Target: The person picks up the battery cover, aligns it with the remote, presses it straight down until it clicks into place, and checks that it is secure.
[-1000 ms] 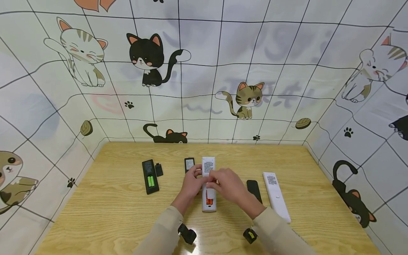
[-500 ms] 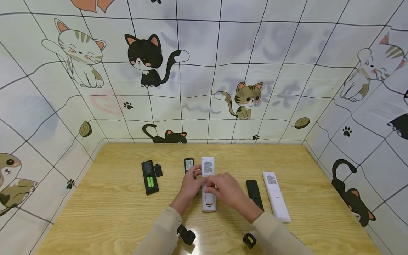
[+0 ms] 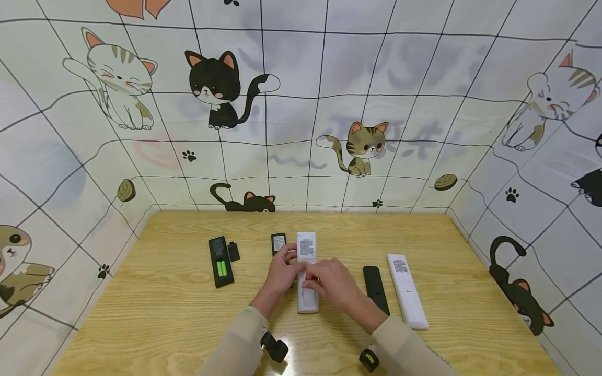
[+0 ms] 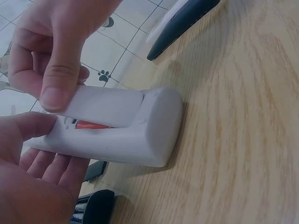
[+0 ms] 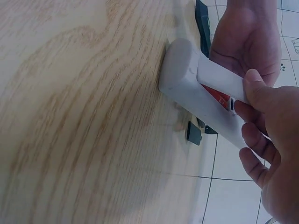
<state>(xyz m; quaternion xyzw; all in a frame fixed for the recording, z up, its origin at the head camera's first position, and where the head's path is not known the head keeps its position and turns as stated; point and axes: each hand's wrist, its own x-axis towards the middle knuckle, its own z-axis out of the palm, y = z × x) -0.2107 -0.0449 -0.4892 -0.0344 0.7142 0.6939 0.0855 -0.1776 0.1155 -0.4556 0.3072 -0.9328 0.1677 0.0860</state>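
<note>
A white remote control (image 3: 307, 245) lies face down mid-table, its printed label at the far end. My left hand (image 3: 281, 271) grips it from the left side, with fingers curled beneath it in the left wrist view. Between thumb and fingers my right hand (image 3: 336, 282) pinches the white battery cover (image 4: 107, 102). The cover's near end sits against the remote's end, while the pinched end is tilted up. Beneath it a red battery (image 5: 216, 97) shows through the gap. Fingers hide the middle of the remote in the head view.
Left lies a black remote (image 3: 218, 250) with green batteries (image 3: 222, 268) exposed, its small black cover (image 3: 233, 251) beside it. Another black remote (image 3: 279, 242) is partly hidden behind my left hand. Rightward lie a dark remote (image 3: 374, 287) and a second white remote (image 3: 406, 292).
The battery cover has come down toward the near end of the remote, hiding the red batteries from above. My right hand moved slightly nearer with it; my left hand stays in place.
</note>
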